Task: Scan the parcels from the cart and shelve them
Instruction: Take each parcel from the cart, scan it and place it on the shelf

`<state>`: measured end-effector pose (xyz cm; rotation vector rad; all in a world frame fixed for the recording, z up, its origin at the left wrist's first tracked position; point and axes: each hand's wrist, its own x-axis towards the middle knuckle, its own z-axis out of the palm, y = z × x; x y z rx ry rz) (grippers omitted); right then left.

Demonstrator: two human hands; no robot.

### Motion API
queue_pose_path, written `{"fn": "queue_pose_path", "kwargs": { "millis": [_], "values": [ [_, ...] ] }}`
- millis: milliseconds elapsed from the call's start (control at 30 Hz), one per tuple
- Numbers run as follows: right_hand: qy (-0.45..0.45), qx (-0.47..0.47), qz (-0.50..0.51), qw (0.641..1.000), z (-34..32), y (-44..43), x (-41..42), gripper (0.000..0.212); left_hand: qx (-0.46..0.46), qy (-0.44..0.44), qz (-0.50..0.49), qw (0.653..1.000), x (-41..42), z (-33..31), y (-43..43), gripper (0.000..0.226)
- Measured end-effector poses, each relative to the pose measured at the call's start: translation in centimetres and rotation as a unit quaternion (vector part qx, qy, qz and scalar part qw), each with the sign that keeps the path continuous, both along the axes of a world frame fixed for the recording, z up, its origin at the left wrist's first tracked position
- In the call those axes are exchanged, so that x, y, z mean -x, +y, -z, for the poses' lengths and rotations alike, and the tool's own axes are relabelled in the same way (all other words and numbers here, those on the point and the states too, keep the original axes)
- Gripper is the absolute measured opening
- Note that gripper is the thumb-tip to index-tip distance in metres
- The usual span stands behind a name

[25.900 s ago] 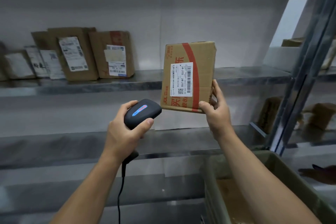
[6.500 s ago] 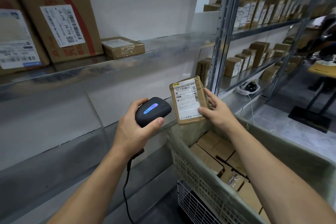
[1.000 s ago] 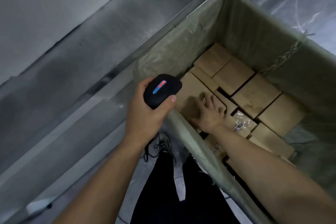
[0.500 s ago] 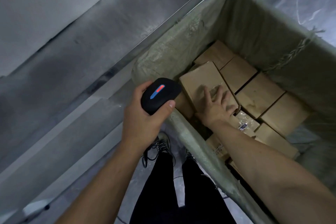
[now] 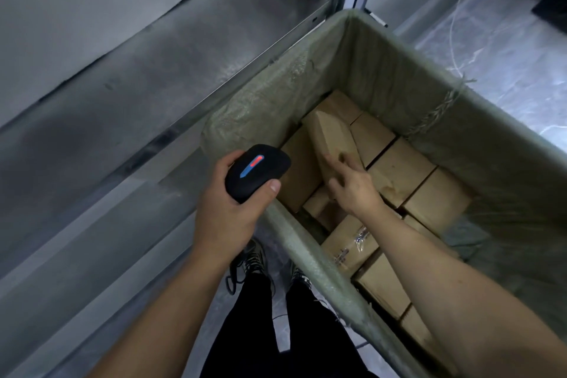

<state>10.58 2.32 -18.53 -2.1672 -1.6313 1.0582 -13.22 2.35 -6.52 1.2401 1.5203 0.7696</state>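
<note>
Tipped up since half a second ago, 1 parcel point(image 5: 333, 139) rises in the right hand point(image 5: 352, 186), grip pinching its near end; it could slip back into the cart point(image 5: 306, 250). Left hand point(image 5: 228, 209) clasps the scanner point(image 5: 257, 172).

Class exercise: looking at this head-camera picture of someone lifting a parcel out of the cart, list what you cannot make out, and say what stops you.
- Lifted parcel, head view: its label is not visible; only plain cardboard faces the camera.
- Right hand: fingertips hidden behind the parcel.
- Scanner in the left hand: its window and cable are hidden by the hand.
- Cart: near end cut off by the lower edge; some boxes hidden under the right forearm.
- Print on the taped box: too small.
</note>
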Motion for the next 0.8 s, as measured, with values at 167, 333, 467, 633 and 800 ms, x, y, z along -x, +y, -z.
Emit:
{"fn": "queue_pose_path", "kwargs": {
  "millis": [167,333,467,633,800],
  "values": [
    [0.006,-0.014,0.07,0.997,-0.9,-0.5,-1.7,0.059,-0.007,-0.006,0.01,1.0,-0.8,-0.3,0.3,0.048],
    [-0.027,0.013,0.114,0.993,-1.7,-0.8,-3.0,0.077,-0.006,-0.019,0.017,1.0,-1.8,-0.6,0.4,0.056],
    [-0.093,0.006,0.143,0.985,-3.0,-0.8,-4.0,0.073,-0.01,-0.024,0.022,0.999,-2.3,-0.8,0.2,0.071],
    [-0.137,0.021,0.186,0.973,-4.3,-0.8,-6.4,0.068,-0.021,-0.025,0.029,0.999,-2.9,-1.4,0.0,0.063],
    [-0.068,0.039,0.264,0.961,-4.2,-1.5,-8.2,0.065,-0.031,-0.023,0.031,0.999,-3.6,-2.2,0.3,0.054]
  ]
}}
